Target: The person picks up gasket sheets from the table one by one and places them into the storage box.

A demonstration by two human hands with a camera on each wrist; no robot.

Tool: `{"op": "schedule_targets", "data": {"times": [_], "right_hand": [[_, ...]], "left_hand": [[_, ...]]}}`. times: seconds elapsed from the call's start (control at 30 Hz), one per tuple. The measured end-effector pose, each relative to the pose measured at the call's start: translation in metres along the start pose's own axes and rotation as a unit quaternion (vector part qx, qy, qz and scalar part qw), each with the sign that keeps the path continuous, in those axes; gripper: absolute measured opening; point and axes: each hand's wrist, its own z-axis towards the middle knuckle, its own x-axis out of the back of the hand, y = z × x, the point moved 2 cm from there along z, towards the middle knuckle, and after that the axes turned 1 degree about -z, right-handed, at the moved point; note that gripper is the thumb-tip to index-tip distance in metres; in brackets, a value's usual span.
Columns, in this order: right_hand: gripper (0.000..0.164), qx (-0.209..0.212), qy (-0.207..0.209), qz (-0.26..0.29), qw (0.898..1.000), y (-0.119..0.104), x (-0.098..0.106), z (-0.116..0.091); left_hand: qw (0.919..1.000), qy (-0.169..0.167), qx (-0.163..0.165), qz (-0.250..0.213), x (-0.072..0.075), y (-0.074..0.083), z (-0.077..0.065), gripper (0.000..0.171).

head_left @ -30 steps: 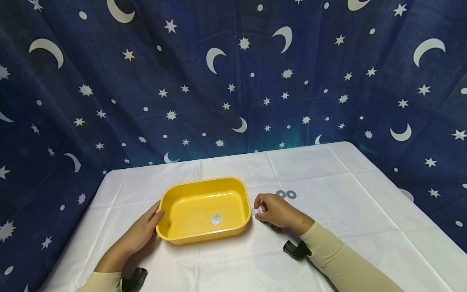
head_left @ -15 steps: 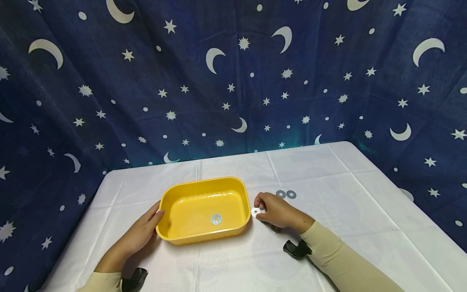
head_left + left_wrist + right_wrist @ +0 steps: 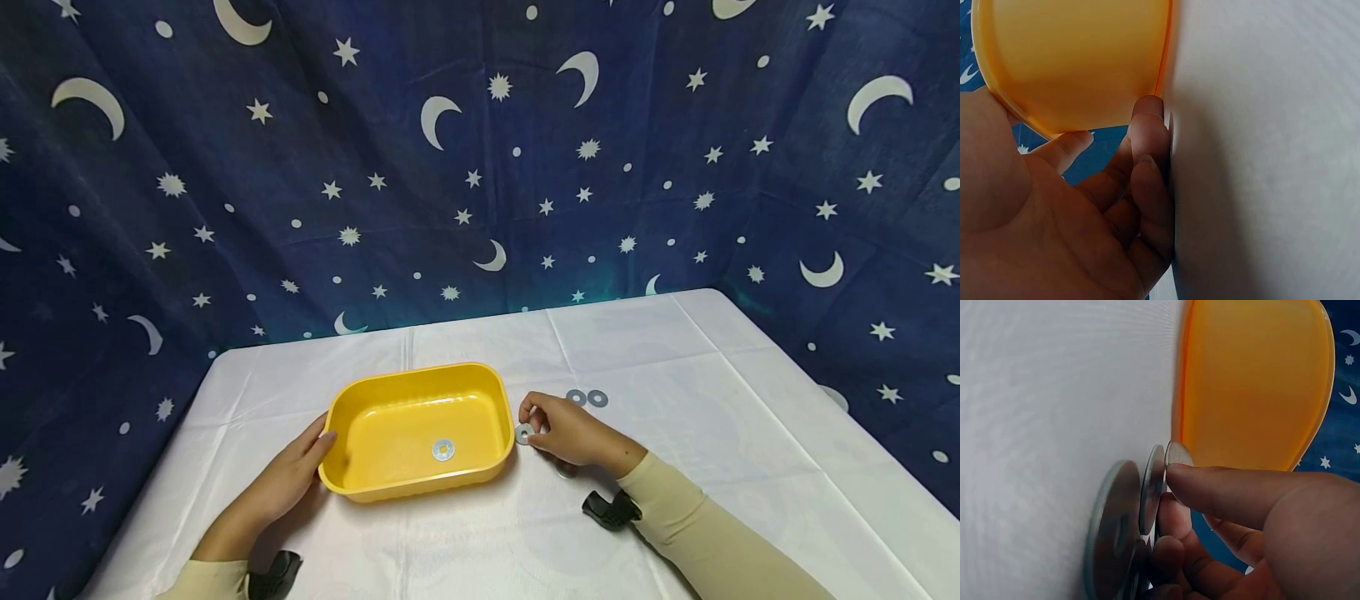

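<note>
A yellow plastic tub (image 3: 382, 454) sits on the table, with one metal washer (image 3: 437, 452) lying flat inside. At its left end my left hand (image 3: 285, 475) holds the rim, thumb over the edge and fingers against the outer wall. Just outside the right end, my right hand (image 3: 573, 429) pinches a round metal washer (image 3: 1177, 453) between thumb and fingers. More washers (image 3: 1110, 531) lie under that hand in the right wrist view, partly hidden by the fingers.
Two flat grey washers (image 3: 592, 398) lie side by side behind the right hand. A white cloth (image 3: 675, 367) covers the table. Behind it hangs a dark blue curtain (image 3: 517, 217) with moons and stars.
The pinched washer has tilted slightly in the right fingers, from bright to greyer, and that hand has shifted very little. Left hand and tub stay put.
</note>
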Motion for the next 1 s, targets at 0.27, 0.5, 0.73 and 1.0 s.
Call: {"op": "schedule_targets", "data": {"times": [0.27,0.5,0.73,1.0], "right_hand": [[0.02,-0.012,-0.015,0.044,0.999,0.001,0.001,-0.001],[0.018,-0.015,-0.02,0.049,0.998,0.002,0.002,-0.002],[0.016,-0.01,-0.037,0.058,0.998,-0.001,0.005,-0.004],[0.018,0.021,-0.015,0.017,1.0,-0.006,0.013,-0.006]], "left_hand": [[1.0,0.002,0.005,0.004,0.0,-0.001,-0.001,0.069],[1.0,0.002,0.001,0.002,-0.001,-0.001,0.001,0.068],[0.9999,0.009,-0.013,-0.001,-0.001,0.0,0.0,0.067],[1.0,0.005,-0.006,0.006,-0.001,0.0,0.0,0.069]]}}
